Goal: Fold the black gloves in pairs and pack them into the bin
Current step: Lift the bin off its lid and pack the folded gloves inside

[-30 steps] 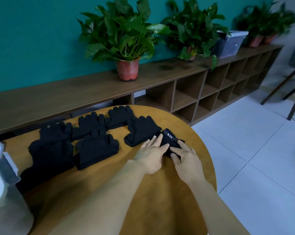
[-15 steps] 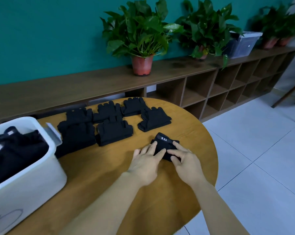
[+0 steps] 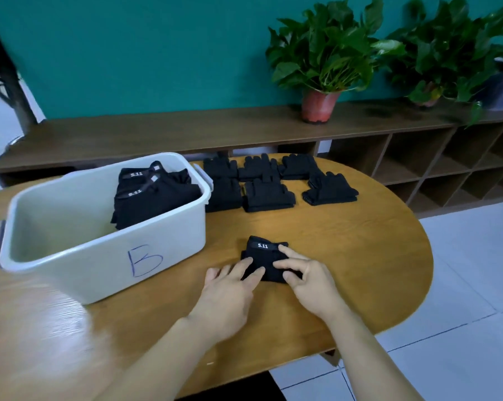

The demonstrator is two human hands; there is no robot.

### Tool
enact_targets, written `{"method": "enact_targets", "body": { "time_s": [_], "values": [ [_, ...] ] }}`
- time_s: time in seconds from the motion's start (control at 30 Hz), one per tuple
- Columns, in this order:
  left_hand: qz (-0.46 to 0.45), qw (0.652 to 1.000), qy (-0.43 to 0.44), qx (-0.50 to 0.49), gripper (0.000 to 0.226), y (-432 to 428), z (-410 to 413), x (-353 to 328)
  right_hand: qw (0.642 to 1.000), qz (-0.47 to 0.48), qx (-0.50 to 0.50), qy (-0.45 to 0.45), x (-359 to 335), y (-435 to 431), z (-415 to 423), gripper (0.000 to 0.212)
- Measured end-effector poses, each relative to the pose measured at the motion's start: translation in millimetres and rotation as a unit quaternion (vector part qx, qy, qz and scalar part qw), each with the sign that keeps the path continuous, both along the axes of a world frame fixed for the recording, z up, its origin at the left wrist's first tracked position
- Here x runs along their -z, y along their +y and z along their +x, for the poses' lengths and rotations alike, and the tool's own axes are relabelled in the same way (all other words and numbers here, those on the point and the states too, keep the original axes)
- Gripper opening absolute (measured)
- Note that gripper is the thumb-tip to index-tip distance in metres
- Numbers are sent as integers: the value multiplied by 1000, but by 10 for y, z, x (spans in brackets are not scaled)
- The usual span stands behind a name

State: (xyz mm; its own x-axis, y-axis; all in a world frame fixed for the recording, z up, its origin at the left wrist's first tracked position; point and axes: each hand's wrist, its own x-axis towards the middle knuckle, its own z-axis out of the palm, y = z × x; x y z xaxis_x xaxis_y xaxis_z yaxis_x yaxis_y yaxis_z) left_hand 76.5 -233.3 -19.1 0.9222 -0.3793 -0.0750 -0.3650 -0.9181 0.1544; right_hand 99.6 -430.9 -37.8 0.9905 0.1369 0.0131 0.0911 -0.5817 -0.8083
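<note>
Fingers [image 3: 244, 266] of the left hand [image 3: 227, 293] are laid pretty much flat on the folded pair [image 3: 266, 257], which is pinched by the right hand [image 3: 311, 285], on the desk [image 3: 345, 256] by the bin [image 3: 99, 256].

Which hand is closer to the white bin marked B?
Left. The left hand touches the side of the folded glove pair facing the white bin; the right hand is on the pair's opposite side, farther away.

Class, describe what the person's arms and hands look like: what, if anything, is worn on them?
The left arm and right arm are bare, no sleeves in view. The left hand and right hand wear no gloves; no ring, watch or bracelet shows.
</note>
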Motion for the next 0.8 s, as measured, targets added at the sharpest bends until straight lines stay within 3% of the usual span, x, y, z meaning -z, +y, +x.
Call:
{"method": "enact_targets", "body": {
  "time_s": [0.2, 0.3, 0.47, 0.6, 0.8],
  "values": [
    [-93, 994, -44, -45, 55, 462, -313, 75, 996, 36, -82, 10, 37, 366, -58, 43],
    [-154, 981, -67, -100, 47, 571, -343, 89, 993, -11, -117, -22, 18, 450, -77, 44],
    [-208, 963, -62, -160, 46, 503, -249, 35, 984, -120, -11, -132, -159, 594, -136, 39],
    [-215, 959, -38, -178, 50, 439, -193, 49, 974, -213, 13, -70, -231, 686, -131, 50],
    [-234, 956, -25, -175, 56, 397, -116, 110, 969, -246, -6, -3, -283, 773, -69, 60]
  ]
}}
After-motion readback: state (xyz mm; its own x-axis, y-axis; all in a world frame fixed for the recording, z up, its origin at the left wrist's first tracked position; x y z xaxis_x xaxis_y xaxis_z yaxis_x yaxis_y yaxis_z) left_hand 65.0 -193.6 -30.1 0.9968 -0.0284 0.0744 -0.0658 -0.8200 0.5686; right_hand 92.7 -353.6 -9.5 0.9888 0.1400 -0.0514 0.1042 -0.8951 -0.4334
